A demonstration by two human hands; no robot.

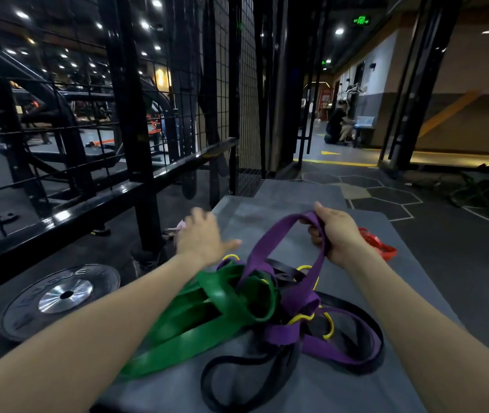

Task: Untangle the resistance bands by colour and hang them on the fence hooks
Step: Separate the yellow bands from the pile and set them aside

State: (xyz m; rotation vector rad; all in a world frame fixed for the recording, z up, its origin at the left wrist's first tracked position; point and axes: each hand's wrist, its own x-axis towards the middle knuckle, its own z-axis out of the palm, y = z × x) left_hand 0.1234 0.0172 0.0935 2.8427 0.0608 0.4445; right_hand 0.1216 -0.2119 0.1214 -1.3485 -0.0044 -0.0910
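Purple band [273,242] lifted out of the tangle at centre frame.

The right hand [337,234] clenches the band's top loop and raises it, likely to see where it crosses the green band [195,320], black band [237,380] and yellow band [328,324] heaped on the grey mat [267,391]. The left hand [204,236] hovers with fingers spread, holding nothing. The fence [94,114] stands upper left; its hooks are hard to make out.

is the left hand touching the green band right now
Apart. In the head view the left hand hovers open above the mat, with bare mat showing between its fingers and the green band. Only the right hand grips a band, the purple band.
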